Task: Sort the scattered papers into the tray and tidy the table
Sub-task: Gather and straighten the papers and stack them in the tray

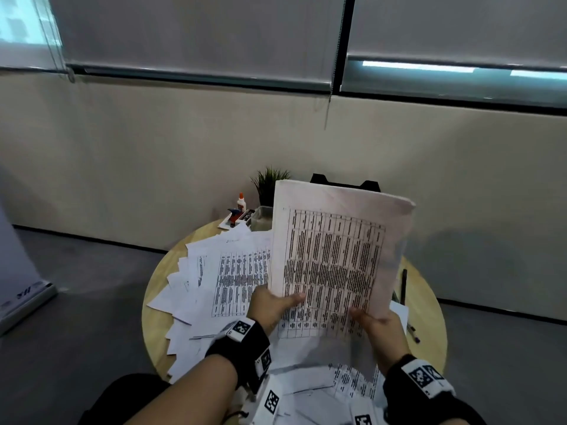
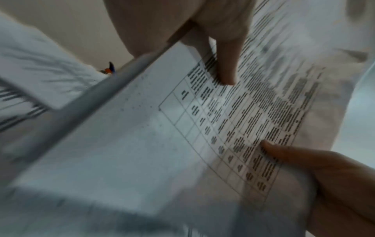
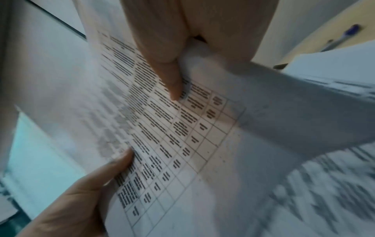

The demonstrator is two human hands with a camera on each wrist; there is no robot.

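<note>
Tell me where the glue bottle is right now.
In the head view the glue bottle stands at the table's far left edge, just left of the plant and behind the scattered papers.

Black wrist bands (image 1: 242,345) carry white square-coded tags (both wrists); forearms bare.

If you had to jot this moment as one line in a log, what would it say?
stage: gathering papers | left hand: grips held stack | right hand: grips same stack | loose sheets: spread on round table | tray: not clearly visible
</note>
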